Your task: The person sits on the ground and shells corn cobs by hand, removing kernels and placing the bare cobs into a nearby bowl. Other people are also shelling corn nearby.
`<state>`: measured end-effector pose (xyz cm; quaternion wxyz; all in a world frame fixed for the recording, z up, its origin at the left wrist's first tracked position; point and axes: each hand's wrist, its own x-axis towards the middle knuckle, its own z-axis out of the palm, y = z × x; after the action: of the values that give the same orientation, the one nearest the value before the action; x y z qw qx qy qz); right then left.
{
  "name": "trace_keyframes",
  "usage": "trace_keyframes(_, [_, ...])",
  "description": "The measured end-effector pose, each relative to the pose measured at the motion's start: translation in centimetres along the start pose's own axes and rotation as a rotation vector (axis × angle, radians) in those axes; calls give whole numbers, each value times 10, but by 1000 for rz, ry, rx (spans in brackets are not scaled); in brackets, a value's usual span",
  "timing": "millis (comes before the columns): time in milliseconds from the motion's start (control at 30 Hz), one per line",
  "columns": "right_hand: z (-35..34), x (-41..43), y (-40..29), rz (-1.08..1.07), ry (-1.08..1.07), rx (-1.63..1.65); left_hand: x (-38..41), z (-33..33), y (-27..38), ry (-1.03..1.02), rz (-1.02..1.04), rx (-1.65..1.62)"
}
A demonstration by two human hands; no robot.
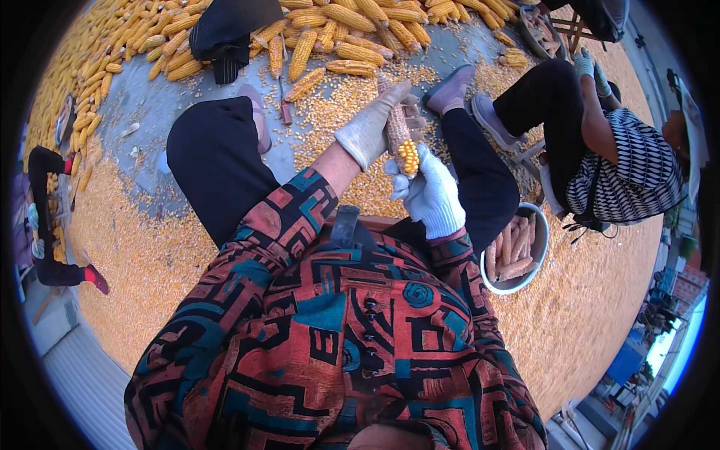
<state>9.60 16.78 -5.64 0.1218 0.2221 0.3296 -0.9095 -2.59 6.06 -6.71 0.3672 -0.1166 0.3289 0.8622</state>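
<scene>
Between my two gloved hands is a corn cob (398,125), mostly stripped, with yellow kernels left only at the end towards me. My left hand (374,124), in a soiled glove, grips its bare length, fingers wrapped around the far side. Around the kernel-covered end close the fingers of my right hand (430,188), in a white knit glove. Loose kernels (360,188) cover the ground below both hands. Beyond them lies a screwdriver-like tool (286,112) with a reddish handle, beside unshelled ears of corn (304,53).
A large heap of ears (349,19) spreads across the far side. By my right leg, a metal basin (543,242) holds stripped cobs. One gloved person (619,163) sits at right, another (50,225) at far left. A black object (233,34) stands before the heap.
</scene>
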Motion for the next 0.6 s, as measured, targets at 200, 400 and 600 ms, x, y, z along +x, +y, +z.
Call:
trace_keyframes(200, [11, -6, 2, -81, 70, -389, -5, 1, -1, -38, -30, -39])
trace_keyframes(400, [21, -8, 7, -147, 151, -469, -6, 2, -7, -56, 75, -20])
trace_keyframes(600, [25, -8, 8, -135, 199, -461, -6, 1, -9, 0, 109, 26])
